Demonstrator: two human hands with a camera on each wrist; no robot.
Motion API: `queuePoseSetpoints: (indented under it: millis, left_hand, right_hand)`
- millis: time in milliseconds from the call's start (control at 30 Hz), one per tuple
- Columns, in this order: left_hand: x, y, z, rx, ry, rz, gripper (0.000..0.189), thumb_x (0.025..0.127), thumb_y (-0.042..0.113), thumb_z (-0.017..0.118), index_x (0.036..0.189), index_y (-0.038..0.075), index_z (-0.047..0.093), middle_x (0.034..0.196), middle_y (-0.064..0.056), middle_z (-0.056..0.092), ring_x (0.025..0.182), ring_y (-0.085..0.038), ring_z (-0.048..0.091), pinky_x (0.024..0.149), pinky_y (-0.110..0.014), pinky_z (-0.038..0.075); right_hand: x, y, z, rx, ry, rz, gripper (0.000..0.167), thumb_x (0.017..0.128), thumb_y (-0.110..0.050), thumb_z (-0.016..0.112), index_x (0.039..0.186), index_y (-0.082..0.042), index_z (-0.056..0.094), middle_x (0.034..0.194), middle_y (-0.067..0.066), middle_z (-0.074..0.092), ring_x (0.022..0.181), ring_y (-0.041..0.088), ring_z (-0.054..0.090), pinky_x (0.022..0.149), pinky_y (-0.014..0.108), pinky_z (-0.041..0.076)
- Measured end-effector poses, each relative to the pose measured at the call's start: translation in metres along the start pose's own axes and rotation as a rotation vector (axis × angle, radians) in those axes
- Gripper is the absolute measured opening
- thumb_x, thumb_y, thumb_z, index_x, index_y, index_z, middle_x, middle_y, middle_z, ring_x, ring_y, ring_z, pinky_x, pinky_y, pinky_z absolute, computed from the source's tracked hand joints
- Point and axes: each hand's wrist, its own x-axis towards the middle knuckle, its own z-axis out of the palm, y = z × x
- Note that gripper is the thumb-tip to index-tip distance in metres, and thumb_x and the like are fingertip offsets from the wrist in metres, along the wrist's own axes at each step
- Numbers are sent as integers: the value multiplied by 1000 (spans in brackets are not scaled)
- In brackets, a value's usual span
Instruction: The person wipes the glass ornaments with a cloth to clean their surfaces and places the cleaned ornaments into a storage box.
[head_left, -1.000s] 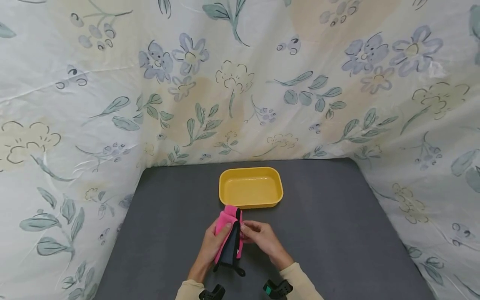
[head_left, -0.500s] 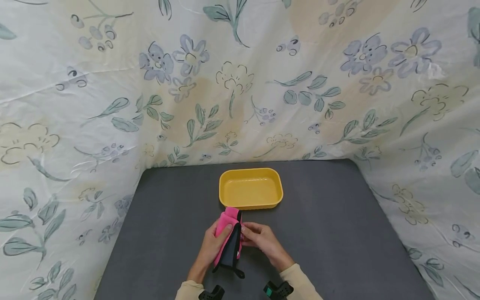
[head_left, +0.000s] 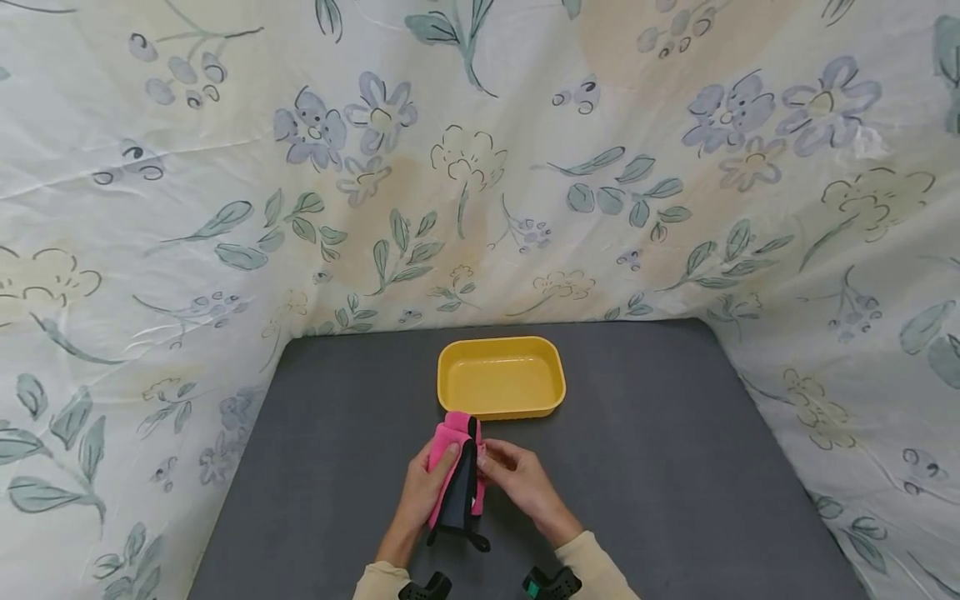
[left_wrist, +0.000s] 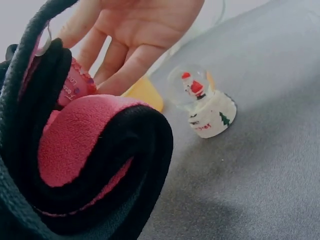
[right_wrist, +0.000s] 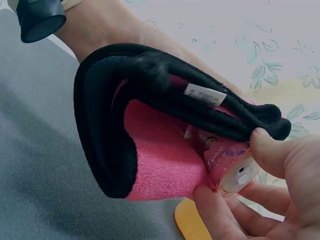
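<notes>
In the head view my left hand (head_left: 422, 493) grips a folded cloth (head_left: 448, 440), pink and plush on one face, dark with black edging on the other. My right hand (head_left: 528, 485) meets it from the other side. Inside the fold, in the right wrist view, sits a small round pink base (right_wrist: 223, 159) lettered "Forever Love", its whitish underside facing out. The right thumb (right_wrist: 272, 155) and fingers pinch this base at its rim; the cloth hides whatever lies above it. A white label (right_wrist: 205, 94) shows on the cloth's edging.
A yellow tray (head_left: 501, 412) stands just beyond the hands on the grey tabletop (head_left: 637, 467). The left wrist view shows a snow globe (left_wrist: 212, 117) with a Santa figure on the table. Floral curtains (head_left: 480, 167) enclose the back and sides.
The right hand has shifted slightly left, along with the upper end of the cloth. The left hand keeps its grip, and the left curtain has shifted a little.
</notes>
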Motion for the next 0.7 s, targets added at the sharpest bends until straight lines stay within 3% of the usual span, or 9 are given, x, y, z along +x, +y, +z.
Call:
queuePoseSetpoints:
  millis: [267, 700]
  left_hand:
    - [-1, 1, 0, -79, -9, -52, 43, 103, 34, 59, 134, 4, 56, 91, 0, 70, 76, -14, 71, 70, -27, 58]
    - [-6, -5, 1, -195, -37, -126, 54, 103, 48, 55, 138, 6, 51, 97, 4, 71, 85, -11, 71, 75, -28, 59]
  right_hand:
    - [-4, -3, 4, -119, 93, -62, 49, 95, -27, 73, 137, -5, 61, 116, 10, 70, 102, 19, 62, 81, 22, 52]
    - [-3, -1, 4, -238, 80, -195, 46, 92, -22, 76, 135, -10, 64, 117, 7, 66, 102, 19, 63, 87, 21, 55]
